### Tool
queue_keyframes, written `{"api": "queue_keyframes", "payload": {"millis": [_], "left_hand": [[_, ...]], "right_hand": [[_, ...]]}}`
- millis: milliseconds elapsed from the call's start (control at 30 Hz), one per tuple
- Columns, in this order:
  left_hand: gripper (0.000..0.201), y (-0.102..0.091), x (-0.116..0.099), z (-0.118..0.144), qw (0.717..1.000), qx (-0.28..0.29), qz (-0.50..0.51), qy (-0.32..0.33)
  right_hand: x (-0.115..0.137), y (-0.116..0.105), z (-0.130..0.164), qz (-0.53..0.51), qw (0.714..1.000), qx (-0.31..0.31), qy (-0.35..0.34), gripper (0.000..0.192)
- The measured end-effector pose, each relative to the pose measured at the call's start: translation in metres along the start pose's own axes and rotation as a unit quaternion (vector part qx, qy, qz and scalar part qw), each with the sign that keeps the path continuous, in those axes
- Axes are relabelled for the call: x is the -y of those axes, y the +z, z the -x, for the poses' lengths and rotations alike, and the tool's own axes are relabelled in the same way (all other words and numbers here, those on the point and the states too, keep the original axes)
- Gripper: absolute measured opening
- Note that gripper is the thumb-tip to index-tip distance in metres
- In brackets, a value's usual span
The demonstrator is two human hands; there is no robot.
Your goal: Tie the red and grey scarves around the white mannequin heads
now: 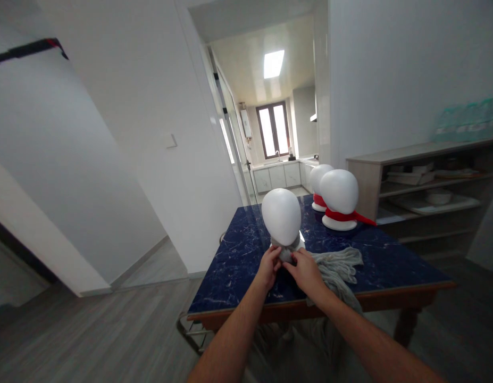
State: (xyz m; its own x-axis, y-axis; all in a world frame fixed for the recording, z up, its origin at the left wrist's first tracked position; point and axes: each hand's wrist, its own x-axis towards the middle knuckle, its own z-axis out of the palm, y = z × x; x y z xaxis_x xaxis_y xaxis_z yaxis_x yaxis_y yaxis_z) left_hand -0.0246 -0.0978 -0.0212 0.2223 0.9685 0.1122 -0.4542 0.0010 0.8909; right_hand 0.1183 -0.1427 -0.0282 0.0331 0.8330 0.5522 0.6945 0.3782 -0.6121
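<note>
**Tying the grey scarf at the neck of the near head form**

The grey scarf is wrapped round the neck of the nearest white head form, just below the middle of the frame, and its loose length trails to the right across the dark blue marble-look table and over the near edge. Both hands meet at the front of the neck. The left hand is closed with its fingertips pinching the cloth at the knot point; the right hand is closed likewise on the cloth just beside it, thumb and fingers bunched.

To do this well, I judge the wrap should be kept snug against the neck while the ends are drawn evenly, so the form does not tip or slide on the smooth tabletop. Pulling sideways rather than toward the body would likely help it stay upright. The trailing end over the table edge could drag on the knot by its weight.

Right of centre stand two more white head forms, each with a red scarf at the neck. A wooden shelf unit fills the right side, and a kitchen doorway opens at upper centre.
</note>
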Motion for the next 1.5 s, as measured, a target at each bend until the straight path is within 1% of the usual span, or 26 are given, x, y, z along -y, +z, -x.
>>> {"api": "queue_keyframes", "payload": {"millis": [67, 133, 200, 267, 333, 400, 467, 533, 600, 700, 800, 900, 1000, 1067, 1167, 1233, 1300, 1433, 1500], "left_hand": [[0.047, -0.001, 0.001, -0.001, 1.0, -0.006, 0.002, -0.006], [0.048, -0.002, 0.003, -0.002, 1.0, -0.016, 0.0, -0.011], [0.049, -0.001, 0.004, -0.002, 1.0, -0.019, -0.002, -0.01], [0.049, 0.001, 0.004, -0.001, 1.0, -0.01, -0.006, -0.006], [0.05, 0.002, 0.004, 0.0, 1.0, -0.003, -0.017, -0.003], [0.051, 0.003, 0.005, 0.0, 1.0, 0.002, -0.029, -0.006], [0.053, 0.003, 0.005, 0.0, 0.999, 0.002, -0.033, -0.01], [0.054, 0.003, 0.005, -0.001, 1.0, -0.001, -0.029, -0.01], [0.054, 0.002, 0.006, -0.001, 1.0, -0.001, -0.026, -0.008], [0.051, 0.003, 0.005, -0.001, 0.999, 0.001, -0.03, -0.01], [0.049, 0.003, 0.004, 0.001, 0.999, 0.005, -0.034, -0.015], [0.046, 0.004, 0.002, 0.003, 0.999, 0.009, -0.03, -0.018], [0.044, 0.003, 0.002, 0.003, 1.0, 0.003, -0.02, -0.011], [0.043, 0.003, 0.002, 0.002, 1.0, 0.0, -0.017, -0.005], [0.04, 0.003, 0.003, 0.001, 1.0, -0.004, -0.027, 0.007], [0.039, 0.003, 0.004, 0.0, 0.999, -0.008, -0.036, 0.011], [0.04, 0.004, 0.005, 0.0, 0.999, -0.015, -0.041, 0.01], [0.042, 0.004, 0.005, 0.0, 0.999, -0.031, -0.032, 0.011], [0.043, 0.004, 0.005, 0.0, 0.999, -0.029, -0.032, 0.015]], "right_hand": [[-0.003, -0.001, -0.003, -0.066, 0.997, 0.014, 0.033, 0.02], [-0.003, -0.005, -0.005, -0.129, 0.991, 0.019, 0.042, 0.028], [-0.001, -0.012, -0.007, -0.194, 0.98, 0.015, 0.04, 0.028], [0.0, -0.019, -0.006, -0.259, 0.965, 0.013, 0.038, 0.024], [0.0, -0.024, -0.004, -0.324, 0.944, 0.024, 0.056, 0.024], [-0.002, -0.027, -0.001, -0.369, 0.925, 0.036, 0.086, 0.029], [-0.006, -0.027, 0.002, -0.376, 0.919, 0.031, 0.115, 0.033], [-0.009, -0.027, 0.002, -0.356, 0.926, 0.023, 0.127, 0.035], [-0.011, -0.028, -0.003, -0.333, 0.934, 0.033, 0.126, 0.037], [-0.008, -0.037, -0.013, -0.306, 0.94, 0.08, 0.127, 0.039], [0.001, -0.051, -0.022, -0.291, 0.933, 0.134, 0.165, 0.04], [0.008, -0.065, -0.025, -0.266, 0.926, 0.186, 0.191, 0.035], [0.008, -0.071, -0.025, -0.261, 0.921, 0.235, 0.168, 0.029], [0.005, -0.072, -0.025, -0.291, 0.92, 0.226, 0.135, 0.028], [0.002, -0.069, -0.024, -0.341, 0.921, 0.167, 0.089, 0.03], [0.001, -0.066, -0.022, -0.359, 0.918, 0.145, 0.08, 0.028], [0.001, -0.061, -0.019, -0.369, 0.913, 0.144, 0.092, 0.028], [0.003, -0.056, -0.014, -0.378, 0.904, 0.141, 0.143, 0.029], [0.006, -0.059, -0.014, -0.399, 0.888, 0.142, 0.178, 0.029]]}}
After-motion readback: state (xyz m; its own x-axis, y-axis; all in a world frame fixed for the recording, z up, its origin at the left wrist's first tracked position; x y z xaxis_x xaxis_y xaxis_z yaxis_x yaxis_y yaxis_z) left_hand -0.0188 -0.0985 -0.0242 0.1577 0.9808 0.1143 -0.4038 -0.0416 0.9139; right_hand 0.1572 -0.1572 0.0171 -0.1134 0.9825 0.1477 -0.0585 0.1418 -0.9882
